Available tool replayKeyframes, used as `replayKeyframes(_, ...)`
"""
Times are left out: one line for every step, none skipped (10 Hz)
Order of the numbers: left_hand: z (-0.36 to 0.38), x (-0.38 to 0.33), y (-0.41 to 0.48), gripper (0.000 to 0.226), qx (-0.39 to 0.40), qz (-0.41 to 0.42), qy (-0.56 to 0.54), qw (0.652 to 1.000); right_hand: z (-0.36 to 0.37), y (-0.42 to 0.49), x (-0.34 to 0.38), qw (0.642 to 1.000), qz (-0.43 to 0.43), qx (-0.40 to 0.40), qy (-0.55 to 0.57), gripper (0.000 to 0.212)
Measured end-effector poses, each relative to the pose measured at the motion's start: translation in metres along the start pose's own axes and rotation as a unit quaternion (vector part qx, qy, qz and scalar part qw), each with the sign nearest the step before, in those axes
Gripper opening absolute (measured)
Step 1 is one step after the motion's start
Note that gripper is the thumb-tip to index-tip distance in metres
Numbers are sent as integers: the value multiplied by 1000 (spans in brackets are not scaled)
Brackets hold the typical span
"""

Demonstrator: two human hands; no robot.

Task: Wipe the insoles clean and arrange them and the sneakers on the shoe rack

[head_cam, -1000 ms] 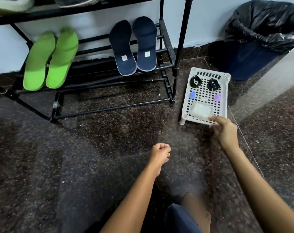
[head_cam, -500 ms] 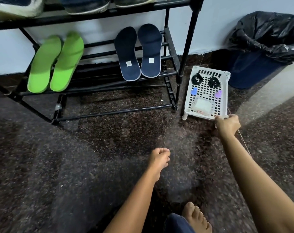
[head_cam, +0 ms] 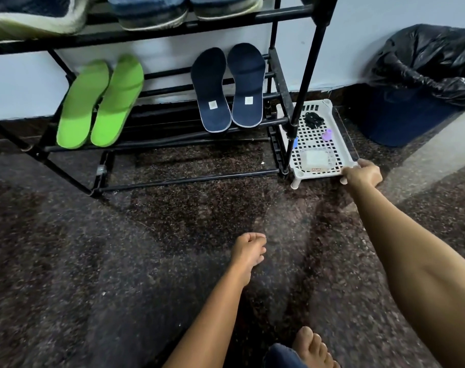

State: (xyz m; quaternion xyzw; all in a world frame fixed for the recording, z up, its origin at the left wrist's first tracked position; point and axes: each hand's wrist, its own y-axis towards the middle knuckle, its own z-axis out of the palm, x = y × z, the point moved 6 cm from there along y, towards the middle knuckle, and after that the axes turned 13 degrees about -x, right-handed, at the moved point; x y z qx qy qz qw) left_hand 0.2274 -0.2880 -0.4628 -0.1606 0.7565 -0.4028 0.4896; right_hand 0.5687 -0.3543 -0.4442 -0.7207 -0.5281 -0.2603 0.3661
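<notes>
Two green insoles (head_cam: 101,102) lean side by side on the lower bars of the black shoe rack (head_cam: 173,134), at its left. Two navy insoles (head_cam: 227,87) lean at its right. Sneakers (head_cam: 151,9) stand on the upper shelf, cut off by the top edge. My right hand (head_cam: 363,175) grips the near right corner of a white perforated tray (head_cam: 344,144) standing beside the rack's right post. A wipes packet (head_cam: 315,160) lies in the tray. My left hand (head_cam: 248,248) hovers over the floor with curled fingers, holding nothing.
A bin with a black liner (head_cam: 428,75) stands at the right by the wall. The tray also holds a black tangle (head_cam: 313,119) and a small purple item (head_cam: 327,134). Dark speckled floor (head_cam: 119,261) spreads in front of the rack. My bare foot (head_cam: 313,346) shows at the bottom.
My right hand went from touching the tray's front edge to gripping its corner, and the tray has slid closer to the rack's right post. My left hand kept still.
</notes>
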Motion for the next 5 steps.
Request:
replayKeyframes(-7,-5,3,10,-6,1,-8,1000,1,-5,10,1000,-14,-3,-14,52)
replayKeyframes(-12,-7,6,10,-10,4,-22,1000,3,-8,18,998,-40,-3,-39,53)
replayKeyframes(-17,-10,8,10,-11,10,-30,999,4,-14,22,996,-67,12,-60,55)
replayKeyframes(-19,-13,9,9,-12,14,-35,999,11,-14,17,992,-84,69,-63,65)
replayKeyframes(-22,-18,8,10,-16,19,-41,999,12,-24,4,988,-92,98,-77,73)
